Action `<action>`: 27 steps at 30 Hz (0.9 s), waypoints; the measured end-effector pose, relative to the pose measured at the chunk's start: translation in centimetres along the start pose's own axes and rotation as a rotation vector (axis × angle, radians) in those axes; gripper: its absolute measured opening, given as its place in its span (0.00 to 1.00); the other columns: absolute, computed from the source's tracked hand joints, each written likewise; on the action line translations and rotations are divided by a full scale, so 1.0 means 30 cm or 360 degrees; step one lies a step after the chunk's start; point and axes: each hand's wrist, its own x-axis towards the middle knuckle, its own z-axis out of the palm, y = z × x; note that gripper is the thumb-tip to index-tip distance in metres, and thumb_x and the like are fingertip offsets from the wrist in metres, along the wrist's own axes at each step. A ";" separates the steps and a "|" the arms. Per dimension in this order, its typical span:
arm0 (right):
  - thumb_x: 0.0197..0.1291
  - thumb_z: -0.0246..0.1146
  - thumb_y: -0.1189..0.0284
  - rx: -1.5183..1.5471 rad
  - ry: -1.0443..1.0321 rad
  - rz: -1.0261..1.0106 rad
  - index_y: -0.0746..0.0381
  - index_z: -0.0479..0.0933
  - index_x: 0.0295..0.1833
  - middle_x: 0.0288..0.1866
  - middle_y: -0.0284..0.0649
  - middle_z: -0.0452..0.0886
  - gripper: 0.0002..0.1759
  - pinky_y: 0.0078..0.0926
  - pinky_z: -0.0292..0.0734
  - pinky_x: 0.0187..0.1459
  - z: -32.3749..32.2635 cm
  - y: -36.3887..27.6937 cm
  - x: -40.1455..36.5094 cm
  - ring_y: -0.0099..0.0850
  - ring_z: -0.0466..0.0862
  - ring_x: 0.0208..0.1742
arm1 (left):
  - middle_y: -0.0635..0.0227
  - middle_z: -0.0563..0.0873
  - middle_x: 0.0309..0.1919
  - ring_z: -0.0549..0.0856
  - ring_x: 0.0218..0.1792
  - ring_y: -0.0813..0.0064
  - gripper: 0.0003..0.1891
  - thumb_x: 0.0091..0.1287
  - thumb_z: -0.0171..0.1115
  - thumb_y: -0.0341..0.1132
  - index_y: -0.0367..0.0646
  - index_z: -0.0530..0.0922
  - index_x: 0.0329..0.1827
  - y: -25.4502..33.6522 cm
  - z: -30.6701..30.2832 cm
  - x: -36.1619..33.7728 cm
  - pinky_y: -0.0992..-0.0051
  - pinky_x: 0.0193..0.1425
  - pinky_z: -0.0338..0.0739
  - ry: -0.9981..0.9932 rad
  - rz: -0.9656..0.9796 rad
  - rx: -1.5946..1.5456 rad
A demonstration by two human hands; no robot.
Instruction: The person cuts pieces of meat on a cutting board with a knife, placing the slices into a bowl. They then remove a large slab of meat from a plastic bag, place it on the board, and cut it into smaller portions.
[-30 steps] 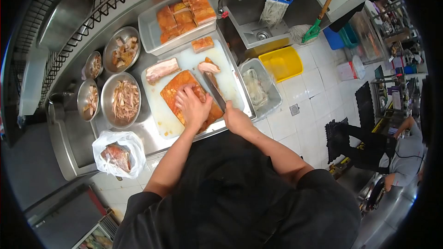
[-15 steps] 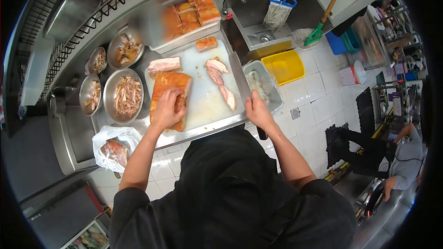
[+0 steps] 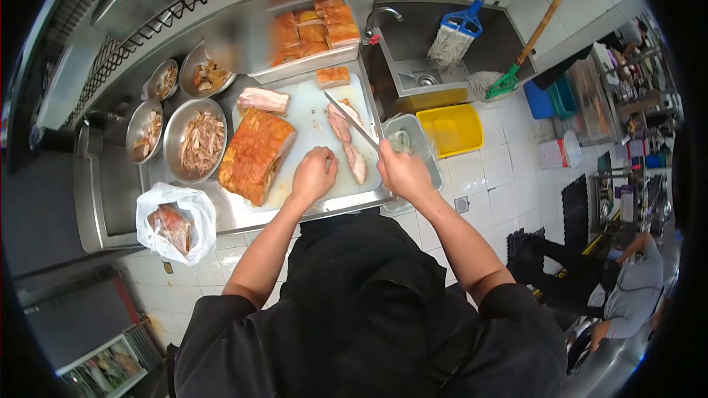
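Observation:
My right hand grips the handle of a long knife. Its blade points up and left across a strip of roast pork on the white cutting board. My left hand is over the board between that strip and a large slab of crisp-skinned pork, its fingers curled in and nothing visible in them. Behind the slab lies a pale block of pork. A small skin-topped piece sits at the board's far edge.
A tray of cut pork pieces stands behind the board. Left are metal bowls of meat, including a large one, and a plastic bag. Right are a sink, a grey tub and a yellow bin. A person is far right.
My left hand has come off the slab and moved right, its fingers now curled. My right hand has swung the knife up from below the board's edge, over the pork strip.

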 end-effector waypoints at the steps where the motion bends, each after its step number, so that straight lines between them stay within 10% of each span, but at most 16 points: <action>1: 0.67 0.58 0.70 -0.0009 0.0095 -0.0122 0.63 0.67 0.53 0.31 0.57 0.85 0.14 0.63 0.78 0.35 -0.025 -0.016 0.035 0.61 0.84 0.29 | 0.50 0.85 0.36 0.87 0.40 0.51 0.08 0.67 0.65 0.32 0.35 0.82 0.38 0.005 0.018 -0.020 0.57 0.48 0.81 0.0025 -0.0018 0.0001; 11: 0.69 0.49 0.72 -0.0152 -0.0355 -0.0124 0.69 0.68 0.56 0.41 0.62 0.87 0.15 0.61 0.79 0.48 0.120 0.030 0.311 0.61 0.87 0.46 | 0.52 0.87 0.33 0.89 0.35 0.57 0.09 0.66 0.67 0.32 0.33 0.82 0.36 0.022 0.074 -0.172 0.61 0.44 0.83 0.0240 -0.0451 -0.0213; 20: 0.68 0.49 0.74 -0.0095 -0.0533 -0.0054 0.67 0.68 0.59 0.47 0.62 0.86 0.17 0.58 0.80 0.53 0.085 0.024 0.275 0.59 0.87 0.51 | 0.47 0.76 0.58 0.78 0.56 0.44 0.35 0.59 0.73 0.41 0.38 0.72 0.69 0.116 0.224 0.013 0.54 0.61 0.76 0.0280 -0.0447 0.0192; 27: 0.67 0.49 0.74 -0.0096 -0.0423 -0.0049 0.68 0.67 0.61 0.45 0.61 0.87 0.18 0.58 0.81 0.49 0.107 0.058 0.292 0.59 0.88 0.47 | 0.51 0.80 0.53 0.80 0.55 0.47 0.18 0.56 0.67 0.29 0.41 0.78 0.51 0.008 0.179 -0.005 0.54 0.61 0.77 0.0282 -0.0541 0.0303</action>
